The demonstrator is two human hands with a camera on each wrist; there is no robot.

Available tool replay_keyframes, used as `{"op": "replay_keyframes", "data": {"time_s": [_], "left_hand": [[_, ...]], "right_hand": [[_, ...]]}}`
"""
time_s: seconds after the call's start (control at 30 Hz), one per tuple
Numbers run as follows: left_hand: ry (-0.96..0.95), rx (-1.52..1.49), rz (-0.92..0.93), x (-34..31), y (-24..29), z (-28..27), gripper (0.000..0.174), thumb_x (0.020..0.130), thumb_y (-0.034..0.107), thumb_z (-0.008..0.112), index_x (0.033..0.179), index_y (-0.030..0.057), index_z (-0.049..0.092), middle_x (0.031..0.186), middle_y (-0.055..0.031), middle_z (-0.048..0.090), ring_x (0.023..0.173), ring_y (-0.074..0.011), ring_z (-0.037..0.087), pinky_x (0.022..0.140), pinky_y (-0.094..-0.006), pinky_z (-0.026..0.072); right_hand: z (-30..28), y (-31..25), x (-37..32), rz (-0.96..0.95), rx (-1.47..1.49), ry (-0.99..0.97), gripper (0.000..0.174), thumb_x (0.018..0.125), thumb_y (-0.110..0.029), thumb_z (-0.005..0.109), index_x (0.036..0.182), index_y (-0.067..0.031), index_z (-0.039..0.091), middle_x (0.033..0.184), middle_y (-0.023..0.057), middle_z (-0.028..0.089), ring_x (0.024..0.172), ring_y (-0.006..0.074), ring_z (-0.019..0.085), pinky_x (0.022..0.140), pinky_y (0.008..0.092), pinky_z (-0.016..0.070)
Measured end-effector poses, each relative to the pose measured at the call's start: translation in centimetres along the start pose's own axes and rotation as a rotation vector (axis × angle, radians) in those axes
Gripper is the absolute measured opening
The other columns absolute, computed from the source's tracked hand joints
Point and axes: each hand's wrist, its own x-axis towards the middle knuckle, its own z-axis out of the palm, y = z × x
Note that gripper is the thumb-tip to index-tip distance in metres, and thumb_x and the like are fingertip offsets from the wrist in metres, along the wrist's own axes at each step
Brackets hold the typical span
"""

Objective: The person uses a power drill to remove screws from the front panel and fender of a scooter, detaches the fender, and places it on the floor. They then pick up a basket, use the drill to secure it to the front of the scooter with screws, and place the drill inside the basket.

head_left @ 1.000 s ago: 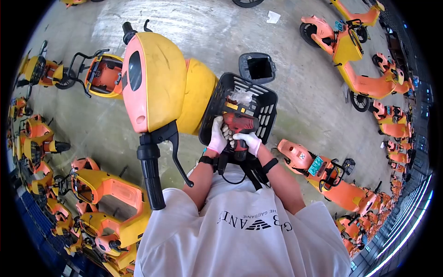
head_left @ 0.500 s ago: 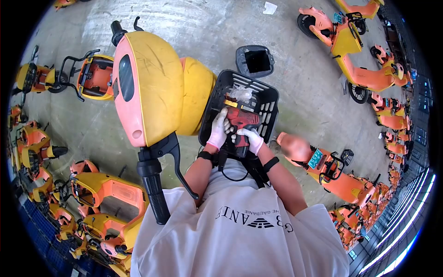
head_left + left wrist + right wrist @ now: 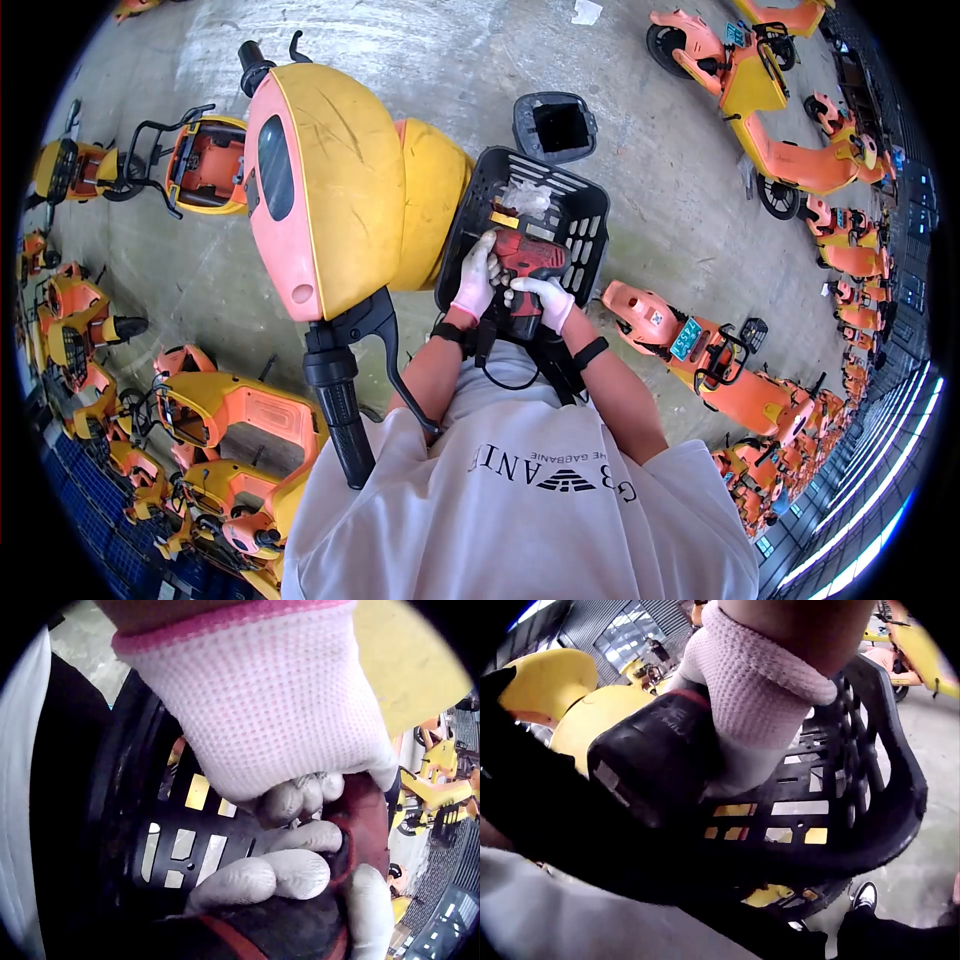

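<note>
A red and black cordless drill point(image 3: 530, 252) is held over the black basket point(image 3: 604, 215) in front of the body. My right hand point(image 3: 548, 298), in a white knit glove, grips its handle, the fingers wrapped around it in the left wrist view. The left hand point(image 3: 474, 282), gloved the same way, has curled fingers at the front end of the drill's red head, its thumb up along the side. The right wrist view shows the black battery point(image 3: 660, 754) at the foot of the handle. The drill's tip is hidden behind my left hand.
Clear plastic wrapping point(image 3: 527, 198) and a yellow piece point(image 3: 504, 220) lie in the basket. A yellow and pink scooter point(image 3: 350, 190) stands at left, its black handlebar grip point(image 3: 340, 415) reaching near my left arm. Beyond the basket is a black open container point(image 3: 555, 127). Many more scooters line both sides.
My left hand has moved up along the drill, its thumb now at the front of the red head. The right hand keeps its grip on the handle. The head view has shifted slightly.
</note>
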Motion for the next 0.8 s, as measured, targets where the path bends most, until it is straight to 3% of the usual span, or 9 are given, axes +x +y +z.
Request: {"op": "replay_keyframes", "data": {"time_s": [0.13, 0.2, 0.23, 0.43, 0.57, 0.73, 0.8], "left_hand": [[-0.018, -0.038, -0.060, -0.3, 0.6, 0.0, 0.032, 0.084, 0.047, 0.054, 0.084, 0.0146, 0.053, 0.052, 0.0062, 0.028, 0.042, -0.0067, 0.027, 0.039, -0.0231, 0.0259], [-0.018, -0.070, -0.218, -1.2, 1.6, 0.6, 0.035, 0.082, 0.049, 0.055, 0.081, 0.0141, 0.052, 0.052, 0.0048, 0.030, 0.041, -0.0069, 0.030, 0.035, -0.0220, 0.0242], [-0.035, -0.039, -0.230, -0.8, 1.3, 0.0, 0.036, 0.083, 0.048, 0.053, 0.089, 0.0122, 0.053, 0.060, 0.0024, 0.046, 0.044, -0.0074, 0.037, 0.034, -0.0197, 0.0260], [0.029, 0.031, -0.136, -2.0, 2.3, 1.4, 0.037, 0.082, 0.047, 0.053, 0.088, 0.0113, 0.054, 0.061, 0.0018, 0.049, 0.043, -0.0084, 0.039, 0.034, -0.0207, 0.0280], [-0.005, 0.019, -0.241, -0.8, 1.2, -0.2, 0.038, 0.083, 0.047, 0.053, 0.088, 0.0100, 0.055, 0.059, 0.0023, 0.047, 0.042, -0.0092, 0.040, 0.034, -0.0222, 0.0293], [-0.111, -0.040, -0.064, -1.5, 1.6, 0.9, 0.039, 0.086, 0.042, 0.050, 0.100, 0.0059, 0.057, 0.073, -0.0031, 0.062, 0.048, -0.0117, 0.052, 0.037, -0.0240, 0.0379], [-0.134, -0.057, -0.087, -1.3, 1.3, 0.4, 0.039, 0.087, 0.041, 0.049, 0.103, 0.0060, 0.057, 0.080, -0.0055, 0.065, 0.051, -0.0126, 0.055, 0.038, -0.0242, 0.0410]], "right_hand": [[0.9, -0.3, -0.4, -0.012, -0.024, -0.004, 0.022, 0.076, -0.007, 0.060, 0.098, -0.0050, 0.060, 0.084, 0.0063, 0.064, 0.070, 0.0186, 0.062, 0.067, 0.0311, 0.0510], [1.4, -0.6, -0.2, 0.088, 0.138, -0.089, 0.022, 0.078, -0.010, 0.057, 0.100, -0.0049, 0.060, 0.085, 0.0076, 0.065, 0.072, 0.0200, 0.062, 0.069, 0.0320, 0.0511], [1.4, -0.5, -0.2, 0.117, 0.173, -0.078, 0.024, 0.079, -0.012, 0.054, 0.102, -0.0045, 0.059, 0.087, 0.0087, 0.065, 0.074, 0.0213, 0.063, 0.072, 0.0329, 0.0509], [1.1, 0.1, -0.4, 0.107, 0.221, -0.131, 0.023, 0.077, -0.009, 0.055, 0.100, -0.0041, 0.059, 0.086, 0.0085, 0.065, 0.075, 0.0219, 0.063, 0.074, 0.0335, 0.0505], [0.7, -0.1, 0.0, 0.146, 0.182, -0.061, 0.020, 0.076, -0.007, 0.055, 0.095, -0.0028, 0.060, 0.085, 0.0087, 0.065, 0.074, 0.0211, 0.062, 0.074, 0.0333, 0.0504], [0.2, 0.0, 0.5, 0.143, 0.165, -0.121, 0.021, 0.077, -0.009, 0.055, 0.096, -0.0013, 0.059, 0.084, 0.0094, 0.064, 0.073, 0.0200, 0.061, 0.073, 0.0321, 0.0501], [0.2, 0.1, 0.4, 0.172, 0.220, -0.105, 0.022, 0.077, -0.009, 0.054, 0.097, -0.0008, 0.059, 0.085, 0.0100, 0.063, 0.073, 0.0201, 0.061, 0.073, 0.0320, 0.0501]]}}
